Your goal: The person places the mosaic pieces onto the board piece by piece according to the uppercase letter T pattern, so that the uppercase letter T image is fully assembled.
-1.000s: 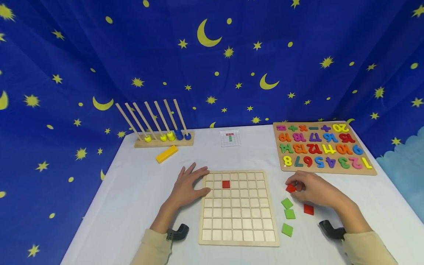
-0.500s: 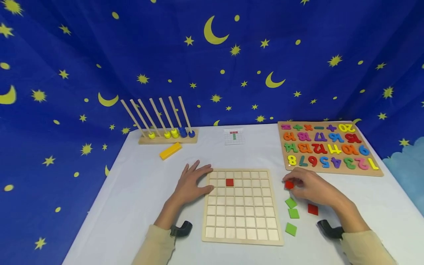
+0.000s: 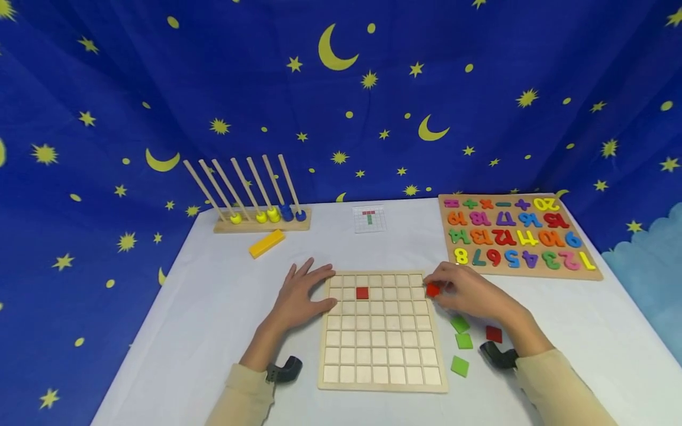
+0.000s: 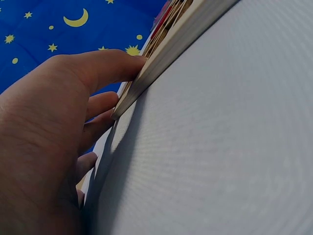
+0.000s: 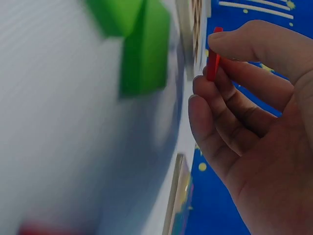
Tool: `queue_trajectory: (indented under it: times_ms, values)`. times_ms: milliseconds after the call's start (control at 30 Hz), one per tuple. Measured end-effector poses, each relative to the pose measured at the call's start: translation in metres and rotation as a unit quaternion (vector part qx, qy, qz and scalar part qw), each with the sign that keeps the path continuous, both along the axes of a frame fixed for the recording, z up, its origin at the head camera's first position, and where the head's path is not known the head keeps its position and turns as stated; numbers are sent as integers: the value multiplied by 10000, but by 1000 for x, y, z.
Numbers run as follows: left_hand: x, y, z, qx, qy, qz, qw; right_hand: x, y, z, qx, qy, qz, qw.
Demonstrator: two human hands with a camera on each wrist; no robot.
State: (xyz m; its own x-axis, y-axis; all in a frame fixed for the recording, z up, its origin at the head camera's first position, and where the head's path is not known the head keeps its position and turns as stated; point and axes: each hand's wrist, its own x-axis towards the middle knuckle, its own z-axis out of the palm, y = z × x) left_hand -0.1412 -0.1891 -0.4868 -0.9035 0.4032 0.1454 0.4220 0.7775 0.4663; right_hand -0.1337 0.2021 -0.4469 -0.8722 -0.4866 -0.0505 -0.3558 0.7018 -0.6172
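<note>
A pale wooden grid board (image 3: 384, 322) lies in front of me, with one red square tile (image 3: 362, 293) in a cell of its second row from the far side. My left hand (image 3: 298, 299) rests against the board's upper left edge, fingers spread. In the left wrist view, its fingertips touch the board's raised side (image 4: 164, 56). My right hand (image 3: 471, 291) pinches another red tile (image 3: 433, 290) at the board's right edge. Thumb and fingers hold that tile by its faces in the right wrist view. Right of the board lie several green tiles (image 3: 464, 341) and a loose red tile (image 3: 494, 334).
A pattern card (image 3: 369, 219) with a red and green T lies beyond the board. Back left stand a peg abacus (image 3: 261, 225) and a yellow block (image 3: 267, 244). A number puzzle board (image 3: 519, 236) lies back right, against the starry blue curtain (image 3: 394, 89).
My right hand has lifted the red tile from beside the green tiles and moved left with it to the board's right edge. The left hand stays at the board; the head view shifted slightly.
</note>
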Motion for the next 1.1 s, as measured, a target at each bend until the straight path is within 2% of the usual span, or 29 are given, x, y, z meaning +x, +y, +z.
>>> queue_trajectory:
  times_ms: [367, 567, 767, 1100]
  values:
    - [3, -4, -1, 113, 140, -37, 9998, -11, -35, 6, -214, 292, 681, 9970]
    - [3, -4, 1, 88, 86, 6, 9999, -16, -52, 10, -233, 281, 768, 9964]
    - [2, -2, 1, 134, 26, 9, 9999, -23, -65, 7, -243, 345, 1042, 9937]
    - [1, 0, -1, 233, 141, -62, 9996, -27, -85, 4, -73, 345, 1378, 9898]
